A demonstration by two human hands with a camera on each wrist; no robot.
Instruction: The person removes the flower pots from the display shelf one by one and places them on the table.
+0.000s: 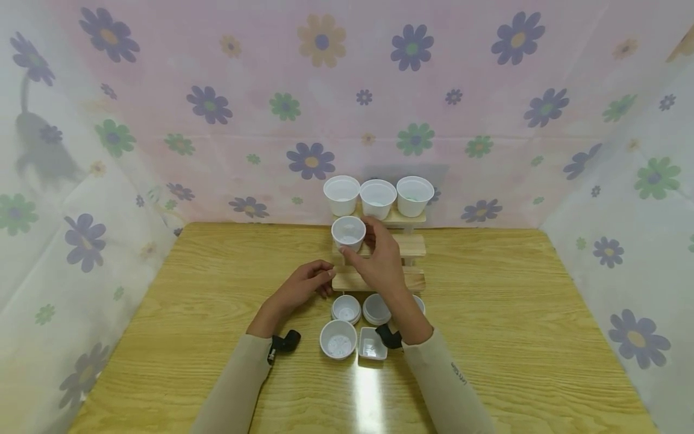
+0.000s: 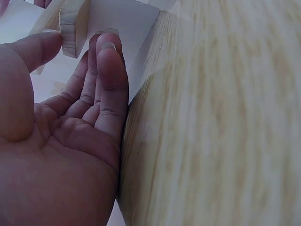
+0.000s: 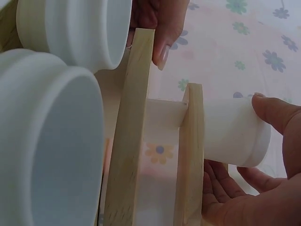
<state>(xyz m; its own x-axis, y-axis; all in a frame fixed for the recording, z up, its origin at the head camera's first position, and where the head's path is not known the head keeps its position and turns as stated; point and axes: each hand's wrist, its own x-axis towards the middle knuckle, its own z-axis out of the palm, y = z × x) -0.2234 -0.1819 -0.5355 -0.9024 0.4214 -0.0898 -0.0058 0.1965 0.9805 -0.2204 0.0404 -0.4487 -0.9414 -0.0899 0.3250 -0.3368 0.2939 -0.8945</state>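
My right hand (image 1: pixel 382 256) grips a white plastic cup (image 1: pixel 348 231) on the middle step of a wooden three-step display rack (image 1: pixel 352 281). Thumb and fingers lie on opposite sides of the cup (image 3: pixel 233 132) in the right wrist view, and its base is at the board. At the left end of the lowest step is my left hand (image 1: pixel 303 286). Its thumb touches the board's end (image 2: pixel 75 28) in the left wrist view, while the other fingers extend loosely alongside, low by the tabletop.
Three white cups (image 1: pixel 378 198) line the rack's top step. In front of the rack are small round tubs (image 1: pixel 346 308), one partly behind the right forearm, plus a wider bowl (image 1: pixel 338 339) and a square dish (image 1: pixel 373 345). Flowered cloth (image 1: pixel 244 157) surrounds the wooden table (image 1: pixel 217 265).
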